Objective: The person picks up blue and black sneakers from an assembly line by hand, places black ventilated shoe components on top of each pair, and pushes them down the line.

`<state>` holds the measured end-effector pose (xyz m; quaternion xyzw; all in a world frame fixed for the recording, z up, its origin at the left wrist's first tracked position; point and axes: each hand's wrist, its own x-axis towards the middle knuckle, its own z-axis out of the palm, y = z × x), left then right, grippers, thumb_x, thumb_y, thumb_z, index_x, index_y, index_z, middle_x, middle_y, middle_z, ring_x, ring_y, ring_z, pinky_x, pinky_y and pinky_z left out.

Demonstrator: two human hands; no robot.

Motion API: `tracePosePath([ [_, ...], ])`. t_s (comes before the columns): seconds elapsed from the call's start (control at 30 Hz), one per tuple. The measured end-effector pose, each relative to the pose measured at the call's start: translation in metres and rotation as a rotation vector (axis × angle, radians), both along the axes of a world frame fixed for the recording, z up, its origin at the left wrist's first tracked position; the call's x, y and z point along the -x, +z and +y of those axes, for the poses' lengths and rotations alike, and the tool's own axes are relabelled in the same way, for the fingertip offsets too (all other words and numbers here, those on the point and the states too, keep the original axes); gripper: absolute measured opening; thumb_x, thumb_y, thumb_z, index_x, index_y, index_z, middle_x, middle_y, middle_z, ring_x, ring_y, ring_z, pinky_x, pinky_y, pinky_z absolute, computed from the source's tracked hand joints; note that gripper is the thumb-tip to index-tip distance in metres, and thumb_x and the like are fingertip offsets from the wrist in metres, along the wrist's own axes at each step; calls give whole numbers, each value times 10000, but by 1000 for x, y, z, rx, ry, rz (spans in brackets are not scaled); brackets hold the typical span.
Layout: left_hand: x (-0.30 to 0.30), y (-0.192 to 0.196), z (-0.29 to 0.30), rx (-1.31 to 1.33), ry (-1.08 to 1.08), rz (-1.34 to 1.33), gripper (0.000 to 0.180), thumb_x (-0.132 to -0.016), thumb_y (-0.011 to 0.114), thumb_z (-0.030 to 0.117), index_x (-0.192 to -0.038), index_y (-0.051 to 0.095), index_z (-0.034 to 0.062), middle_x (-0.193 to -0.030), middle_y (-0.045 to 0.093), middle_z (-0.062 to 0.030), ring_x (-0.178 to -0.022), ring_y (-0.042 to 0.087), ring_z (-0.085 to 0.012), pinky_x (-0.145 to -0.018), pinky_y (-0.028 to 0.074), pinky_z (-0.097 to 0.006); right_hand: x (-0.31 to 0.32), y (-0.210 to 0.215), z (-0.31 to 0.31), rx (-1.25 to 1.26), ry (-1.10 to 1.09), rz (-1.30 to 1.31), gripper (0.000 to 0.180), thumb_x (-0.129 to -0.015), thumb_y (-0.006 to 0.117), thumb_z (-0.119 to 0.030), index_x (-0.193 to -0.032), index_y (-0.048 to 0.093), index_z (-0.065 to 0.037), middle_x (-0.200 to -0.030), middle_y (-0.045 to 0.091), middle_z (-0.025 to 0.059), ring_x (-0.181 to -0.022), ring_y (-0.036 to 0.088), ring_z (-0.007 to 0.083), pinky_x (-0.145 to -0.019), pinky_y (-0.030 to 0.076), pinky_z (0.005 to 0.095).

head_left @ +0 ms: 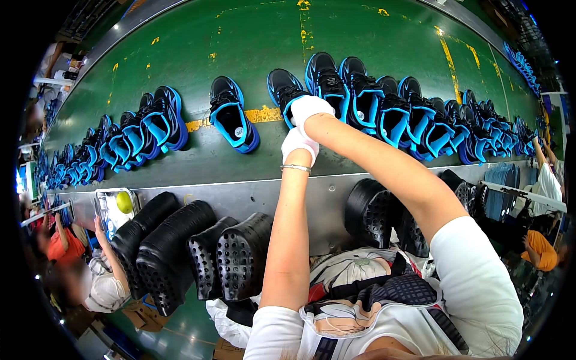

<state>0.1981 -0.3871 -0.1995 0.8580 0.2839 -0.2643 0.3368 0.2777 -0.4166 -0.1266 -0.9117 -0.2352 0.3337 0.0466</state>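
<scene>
Both of my hands wear white gloves and meet at the heel end of a black-and-blue sneaker (284,87), which lies toe away on the green belt. My left hand (299,143), with a bracelet at its wrist, is closed at the heel. Just above it my right hand (311,110) is closed over the shoe's opening; its fingertips are hidden. To the left stands a single sneaker (230,114) with its opening toward me. Close on the right another sneaker (327,81) begins a tight row.
Sneakers (162,117) run in a long row to the left as well. Along the near metal edge (327,192) sit black stacks of sole-shaped pieces (243,255) with dimpled ends. A white tray (111,210) holds a yellow-green ball-shaped thing. People work at both sides.
</scene>
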Motion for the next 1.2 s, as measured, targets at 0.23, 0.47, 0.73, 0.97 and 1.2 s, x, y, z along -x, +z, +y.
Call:
tracePosePath([
  [0.23, -5, 10, -6, -83, -124, -62, 276, -856, 576, 250, -1005, 697, 52, -1042, 672, -196, -1015, 630, -360, -823, 523, -407, -12, -26, -11, -216, -133, -67, 299, -921, 481, -207, -1094, 670, -51, -1132, 639, 200, -1037, 628, 350, -884, 509, 417],
  [0.47, 3, -26, 12, -172, -268, -91, 384, -898, 559, 298, -1208, 613, 77, -1194, 641, -139, -1085, 624, -273, -866, 504, -380, -16, -73, 6, -302, -179, -22, 340, -912, 481, -289, -1107, 670, -85, -1096, 664, 176, -994, 655, 328, -864, 517, 427],
  [0.73, 7, 60, -24, -747, -178, -599, 326, -791, 698, 256, -1070, 647, 96, -1005, 586, -127, -898, 560, -333, -772, 480, -418, -23, 70, -126, -306, 165, 43, 386, -803, 566, -347, -955, 691, -15, -933, 676, 200, -903, 651, 347, -767, 518, 425],
  [0.97, -5, 26, -37, -167, -327, -537, 500, -772, 709, 238, -1238, 576, 116, -1057, 587, -208, -959, 580, -380, -847, 474, -430, 6, 151, -335, -340, -175, -20, 432, -829, 517, -398, -1009, 669, -35, -950, 671, 194, -885, 636, 345, -775, 500, 404],
  [1.2, -7, 7, -65, -331, -425, -534, 311, -808, 684, 251, -1055, 662, 64, -857, 580, -242, -805, 577, -409, -710, 467, -457, 90, 166, -548, -393, -789, -300, 344, -894, 549, -296, -1081, 647, -25, -877, 679, 97, -789, 644, 168, -738, 512, 307],
])
